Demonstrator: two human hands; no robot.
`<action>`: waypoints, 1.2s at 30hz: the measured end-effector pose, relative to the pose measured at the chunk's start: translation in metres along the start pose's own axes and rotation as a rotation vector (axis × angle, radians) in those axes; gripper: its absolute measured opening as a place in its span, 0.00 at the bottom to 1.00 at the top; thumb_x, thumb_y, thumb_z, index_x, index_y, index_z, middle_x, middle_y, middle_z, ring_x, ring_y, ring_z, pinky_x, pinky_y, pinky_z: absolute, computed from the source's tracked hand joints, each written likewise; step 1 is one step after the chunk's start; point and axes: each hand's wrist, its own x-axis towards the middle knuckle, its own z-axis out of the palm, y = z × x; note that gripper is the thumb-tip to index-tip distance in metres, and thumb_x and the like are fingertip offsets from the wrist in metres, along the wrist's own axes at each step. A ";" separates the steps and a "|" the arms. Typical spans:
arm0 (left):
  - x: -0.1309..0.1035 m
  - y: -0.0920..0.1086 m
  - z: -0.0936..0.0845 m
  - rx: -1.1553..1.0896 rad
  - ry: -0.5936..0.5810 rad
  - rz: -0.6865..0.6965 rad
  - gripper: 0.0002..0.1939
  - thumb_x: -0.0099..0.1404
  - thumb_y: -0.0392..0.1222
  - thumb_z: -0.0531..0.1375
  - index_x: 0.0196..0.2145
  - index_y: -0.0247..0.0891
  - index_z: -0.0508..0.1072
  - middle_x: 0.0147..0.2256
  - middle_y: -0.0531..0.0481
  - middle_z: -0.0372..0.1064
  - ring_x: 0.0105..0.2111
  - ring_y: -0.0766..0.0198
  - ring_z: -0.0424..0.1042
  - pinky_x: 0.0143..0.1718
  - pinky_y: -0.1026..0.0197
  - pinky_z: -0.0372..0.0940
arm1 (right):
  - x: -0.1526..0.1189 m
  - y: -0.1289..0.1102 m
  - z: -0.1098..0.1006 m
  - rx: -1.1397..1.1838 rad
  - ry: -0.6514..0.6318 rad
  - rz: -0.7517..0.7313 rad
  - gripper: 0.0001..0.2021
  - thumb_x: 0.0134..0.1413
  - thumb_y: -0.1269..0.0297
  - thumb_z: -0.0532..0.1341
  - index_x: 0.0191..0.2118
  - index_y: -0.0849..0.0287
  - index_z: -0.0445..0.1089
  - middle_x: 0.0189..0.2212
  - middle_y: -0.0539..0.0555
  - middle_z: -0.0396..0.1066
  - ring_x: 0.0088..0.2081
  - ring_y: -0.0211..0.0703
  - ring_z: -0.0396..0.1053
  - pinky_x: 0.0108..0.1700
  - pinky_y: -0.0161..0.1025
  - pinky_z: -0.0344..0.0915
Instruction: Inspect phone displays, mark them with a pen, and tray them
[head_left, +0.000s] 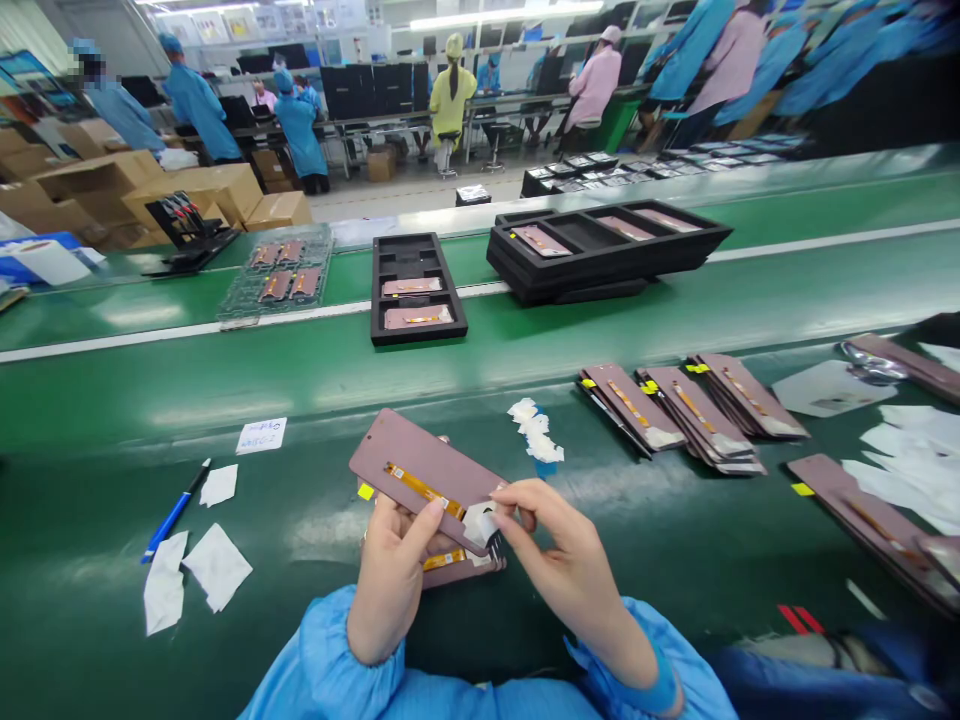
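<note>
A mauve phone screen panel [420, 455] with an orange flex cable [427, 490] along its back is tilted in my left hand [394, 565]. The thumb of that hand presses on its lower edge. My right hand [562, 550] pinches a small whitish film [484, 518] at the panel's right end, with thumb and forefinger together. Beneath the held panel is another mauve panel [457, 572], partly hidden by it and by my left hand. A yellow tab [365, 491] sticks out beside the fingers. Crumpled white scraps [536, 430] lie just beyond the panel.
Stacked panels [686, 410] lie to the right, near white sheets [911, 460]. A black tray [418, 290], a tray stack [607, 260] and a clear tray [277, 270] stand farther back. On the left are a blue pen [174, 515] and paper pieces [217, 567]. People work behind.
</note>
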 end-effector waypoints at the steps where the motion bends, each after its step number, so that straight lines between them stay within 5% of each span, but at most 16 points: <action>1: 0.000 0.000 0.000 0.001 -0.002 0.005 0.22 0.60 0.44 0.65 0.50 0.37 0.65 0.46 0.42 0.74 0.39 0.55 0.77 0.37 0.53 0.76 | -0.001 0.002 0.002 -0.055 0.014 -0.015 0.10 0.58 0.71 0.60 0.44 0.52 0.71 0.35 0.53 0.69 0.35 0.41 0.67 0.37 0.39 0.66; 5: -0.002 0.000 -0.001 0.006 0.003 0.026 0.21 0.60 0.45 0.65 0.49 0.38 0.67 0.45 0.43 0.74 0.38 0.54 0.77 0.37 0.52 0.76 | -0.004 0.011 0.006 -0.056 0.093 0.199 0.23 0.54 0.62 0.64 0.56 0.53 0.64 0.43 0.57 0.65 0.42 0.46 0.67 0.42 0.43 0.68; 10: -0.004 -0.001 -0.001 0.019 -0.011 0.017 0.23 0.61 0.45 0.64 0.52 0.39 0.64 0.45 0.43 0.75 0.36 0.56 0.78 0.36 0.52 0.76 | -0.002 0.009 0.002 0.441 -0.267 0.480 0.20 0.60 0.56 0.59 0.56 0.55 0.65 0.46 0.59 0.72 0.45 0.48 0.71 0.49 0.45 0.69; 17: -0.004 -0.009 -0.007 0.062 -0.006 0.040 0.20 0.61 0.45 0.64 0.49 0.38 0.66 0.42 0.43 0.76 0.36 0.54 0.78 0.37 0.53 0.75 | 0.001 -0.002 0.001 0.582 -0.261 0.508 0.16 0.59 0.56 0.61 0.50 0.55 0.72 0.44 0.58 0.76 0.45 0.50 0.73 0.47 0.44 0.70; 24: -0.005 -0.011 -0.008 0.057 -0.016 0.092 0.18 0.62 0.43 0.64 0.48 0.37 0.67 0.49 0.40 0.74 0.49 0.47 0.73 0.48 0.48 0.72 | 0.001 -0.003 0.004 0.569 -0.228 0.522 0.17 0.59 0.54 0.61 0.49 0.56 0.73 0.44 0.57 0.76 0.44 0.49 0.74 0.47 0.44 0.70; 36: -0.002 -0.010 -0.007 0.036 0.017 0.052 0.20 0.60 0.44 0.65 0.48 0.38 0.68 0.44 0.43 0.76 0.44 0.49 0.77 0.43 0.49 0.74 | 0.001 0.002 0.004 0.578 -0.272 0.492 0.15 0.59 0.54 0.60 0.47 0.56 0.73 0.42 0.57 0.76 0.44 0.48 0.74 0.48 0.44 0.70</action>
